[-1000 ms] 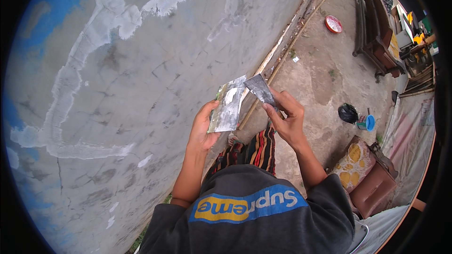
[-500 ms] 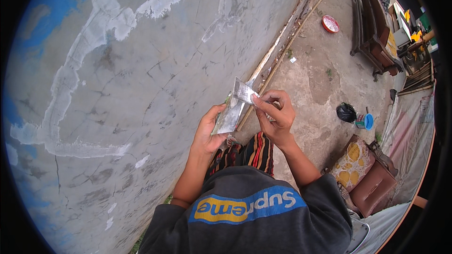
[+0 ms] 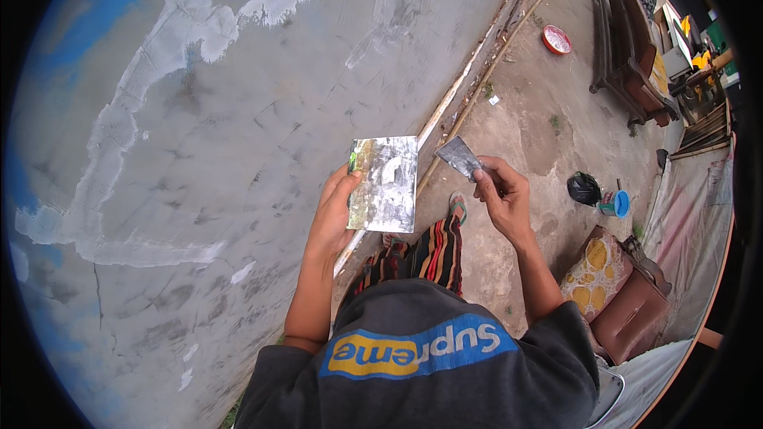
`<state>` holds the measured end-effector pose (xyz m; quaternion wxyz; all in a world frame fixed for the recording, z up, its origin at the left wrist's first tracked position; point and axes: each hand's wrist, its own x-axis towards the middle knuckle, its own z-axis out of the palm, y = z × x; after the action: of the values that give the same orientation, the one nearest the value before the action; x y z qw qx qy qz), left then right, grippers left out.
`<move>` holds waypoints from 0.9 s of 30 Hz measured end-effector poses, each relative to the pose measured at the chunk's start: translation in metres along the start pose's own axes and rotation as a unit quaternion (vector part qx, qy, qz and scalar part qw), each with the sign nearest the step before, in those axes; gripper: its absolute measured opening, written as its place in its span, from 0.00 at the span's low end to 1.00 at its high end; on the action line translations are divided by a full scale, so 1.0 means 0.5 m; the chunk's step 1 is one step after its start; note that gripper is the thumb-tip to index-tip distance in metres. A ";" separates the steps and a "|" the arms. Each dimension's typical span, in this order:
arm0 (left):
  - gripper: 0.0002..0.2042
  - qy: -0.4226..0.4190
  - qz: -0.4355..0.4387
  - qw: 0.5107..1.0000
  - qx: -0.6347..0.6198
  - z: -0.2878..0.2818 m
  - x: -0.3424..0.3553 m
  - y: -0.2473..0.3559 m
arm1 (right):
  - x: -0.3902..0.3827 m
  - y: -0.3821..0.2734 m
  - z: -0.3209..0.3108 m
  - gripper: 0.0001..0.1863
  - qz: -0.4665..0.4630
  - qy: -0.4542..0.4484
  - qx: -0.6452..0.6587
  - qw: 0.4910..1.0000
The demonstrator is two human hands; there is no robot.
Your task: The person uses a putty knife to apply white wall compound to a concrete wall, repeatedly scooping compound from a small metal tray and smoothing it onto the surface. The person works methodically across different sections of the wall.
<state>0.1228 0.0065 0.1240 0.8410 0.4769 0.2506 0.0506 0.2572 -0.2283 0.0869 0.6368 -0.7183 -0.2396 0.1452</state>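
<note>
My left hand (image 3: 332, 218) holds a flat rectangular board (image 3: 385, 183) smeared with grey-white putty, gripped at its left edge and facing up. My right hand (image 3: 501, 195) grips the handle of a small putty knife (image 3: 462, 156) whose grey blade points up and to the left. The blade is a short way right of the board and does not touch it. Both hands are raised in front of a grey plastered wall (image 3: 238, 111) with white patched streaks.
A long stick (image 3: 469, 103) lies along the foot of the wall on the dirt ground. A red bowl (image 3: 556, 39), a wooden bench (image 3: 624, 48), a black bag (image 3: 584, 188) with a blue cup (image 3: 617, 204), and a brown seat (image 3: 632, 314) stand at the right.
The hands have drawn apart: the knife left the board and moved right, and the board now lies flatter with its face up.
</note>
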 end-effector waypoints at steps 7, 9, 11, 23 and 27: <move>0.17 -0.008 -0.031 0.995 0.095 -0.020 0.004 -0.007 | 0.040 -0.040 -0.022 0.14 0.022 -0.119 -0.072 0.990; 0.17 -0.010 -0.031 0.994 0.105 -0.031 0.008 -0.012 | 0.040 -0.036 -0.016 0.15 0.028 -0.124 -0.069 0.990; 0.17 -0.006 -0.037 0.993 0.111 -0.035 0.009 -0.012 | 0.043 -0.036 -0.010 0.14 0.018 -0.123 -0.082 0.989; 0.17 0.027 -0.099 0.991 0.085 -0.057 0.045 -0.031 | 0.053 -0.026 0.011 0.15 0.056 -0.182 -0.148 0.971; 0.18 0.100 -0.130 0.983 0.077 -0.069 0.063 -0.059 | 0.046 -0.030 0.015 0.16 0.075 -0.221 -0.169 0.958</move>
<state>0.1292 0.0275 0.0732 0.7719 0.4958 0.3967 -0.0313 0.2702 -0.2087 0.1028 0.4245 -0.7815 -0.3406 0.3051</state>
